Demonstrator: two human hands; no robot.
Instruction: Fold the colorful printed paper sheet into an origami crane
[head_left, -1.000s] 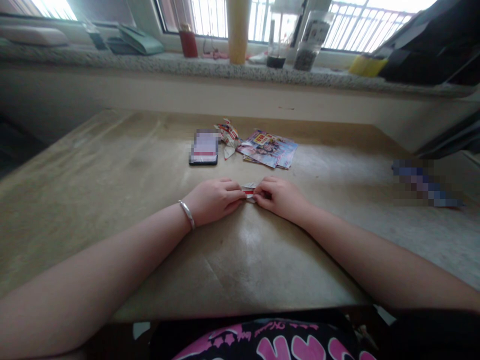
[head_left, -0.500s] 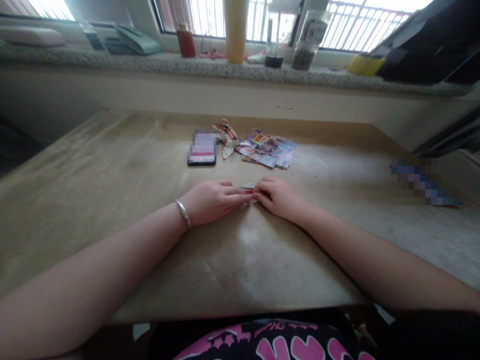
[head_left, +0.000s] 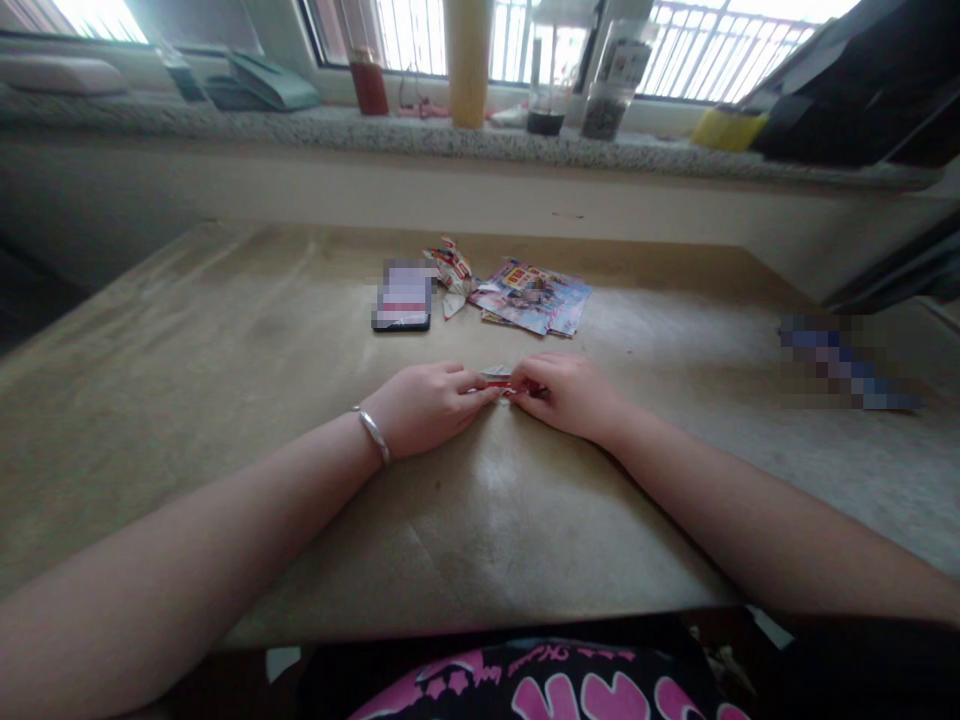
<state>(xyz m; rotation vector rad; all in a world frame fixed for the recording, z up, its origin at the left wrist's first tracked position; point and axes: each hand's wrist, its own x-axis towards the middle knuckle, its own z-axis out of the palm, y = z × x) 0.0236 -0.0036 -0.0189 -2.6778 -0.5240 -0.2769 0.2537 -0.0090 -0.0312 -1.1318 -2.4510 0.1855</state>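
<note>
A small piece of folded paper (head_left: 498,380), white with red print, lies at the table's middle between my two hands. My left hand (head_left: 435,405), a silver bangle at its wrist, presses the paper's left end with thumb and fingers close together. At the other end, the curled fingers of my right hand (head_left: 562,395) pinch the paper against the tabletop. My fingers cover both ends, so its full shape is hidden. Just beyond are a crumpled, printed folded-paper piece (head_left: 454,275) and several colourful printed sheets (head_left: 536,298).
A phone (head_left: 403,298), partly blurred out, lies behind my left hand. Far right on the table (head_left: 315,560) rests a blurred bluish item (head_left: 847,365). Along the granite windowsill (head_left: 300,125) stand a red jar (head_left: 369,88), a tall yellow cylinder (head_left: 469,70) and clear containers.
My right hand has shifted slightly right and my left fingertips have drawn back a little, so more of the paper's red middle shows. The other things lie as before.
</note>
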